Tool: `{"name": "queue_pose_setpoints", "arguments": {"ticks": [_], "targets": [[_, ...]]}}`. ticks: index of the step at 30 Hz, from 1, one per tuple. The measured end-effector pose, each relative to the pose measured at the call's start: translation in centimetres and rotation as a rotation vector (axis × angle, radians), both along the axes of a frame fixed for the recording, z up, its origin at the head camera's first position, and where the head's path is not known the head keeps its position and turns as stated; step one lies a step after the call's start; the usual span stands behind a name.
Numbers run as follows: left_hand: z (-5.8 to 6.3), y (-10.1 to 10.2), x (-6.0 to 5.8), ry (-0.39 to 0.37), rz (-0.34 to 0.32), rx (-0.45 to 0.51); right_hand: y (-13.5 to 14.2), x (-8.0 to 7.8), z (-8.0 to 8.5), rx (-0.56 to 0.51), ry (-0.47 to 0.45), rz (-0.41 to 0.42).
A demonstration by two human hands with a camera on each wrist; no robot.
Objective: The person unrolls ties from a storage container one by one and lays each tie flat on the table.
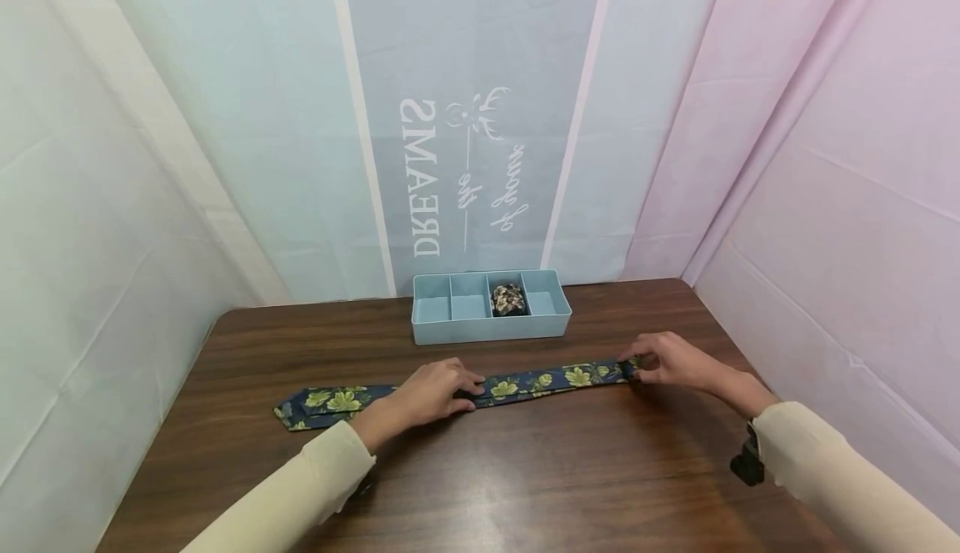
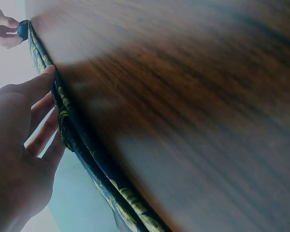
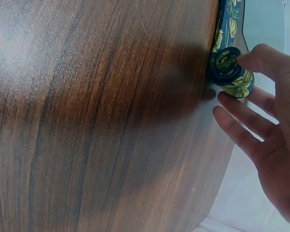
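Note:
A navy necktie with yellow-green flowers stretches across the table, its wide pointed end at the left. Its right end is wound into a small coil. My right hand pinches this coil between thumb and fingers, some other fingers spread below it in the right wrist view. Midway along the necktie, my left hand spans its width, thumb at the near edge and fingertips at the far one. In the left wrist view, the necktie's folded layers run on past the left hand.
Behind the necktie stands a light blue tray with several compartments in a row. One compartment holds a dark patterned fabric roll. The brown wooden table meets printed curtains at the back, with pale fabric walls on both sides.

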State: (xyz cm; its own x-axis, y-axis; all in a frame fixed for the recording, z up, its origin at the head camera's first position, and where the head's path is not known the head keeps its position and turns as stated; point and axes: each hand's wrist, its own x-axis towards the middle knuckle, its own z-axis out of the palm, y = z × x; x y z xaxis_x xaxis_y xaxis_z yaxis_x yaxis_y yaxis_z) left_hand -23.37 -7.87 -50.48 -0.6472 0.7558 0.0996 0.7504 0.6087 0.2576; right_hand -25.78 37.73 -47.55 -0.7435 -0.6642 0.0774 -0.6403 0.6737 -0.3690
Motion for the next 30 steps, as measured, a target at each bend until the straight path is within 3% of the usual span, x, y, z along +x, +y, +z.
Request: {"name": "queue_pose_setpoints", "arguments": {"ticks": [6, 23, 30], "targets": [[0.1, -0.3, 0.0, -0.007, 0.007, -0.006, 0.0, 0.0, 0.2, 0.067, -0.004, 0.016], [-0.1, -1.1, 0.1, -0.002, 0.01, 0.01, 0.6, 0.1, 0.3, -0.003, -0.039, -0.062], [0.0, -1.5, 0.3, -0.006, 0.011, 0.019, 0.6, 0.2, 0.2, -0.036, 0.003, -0.051]]}}
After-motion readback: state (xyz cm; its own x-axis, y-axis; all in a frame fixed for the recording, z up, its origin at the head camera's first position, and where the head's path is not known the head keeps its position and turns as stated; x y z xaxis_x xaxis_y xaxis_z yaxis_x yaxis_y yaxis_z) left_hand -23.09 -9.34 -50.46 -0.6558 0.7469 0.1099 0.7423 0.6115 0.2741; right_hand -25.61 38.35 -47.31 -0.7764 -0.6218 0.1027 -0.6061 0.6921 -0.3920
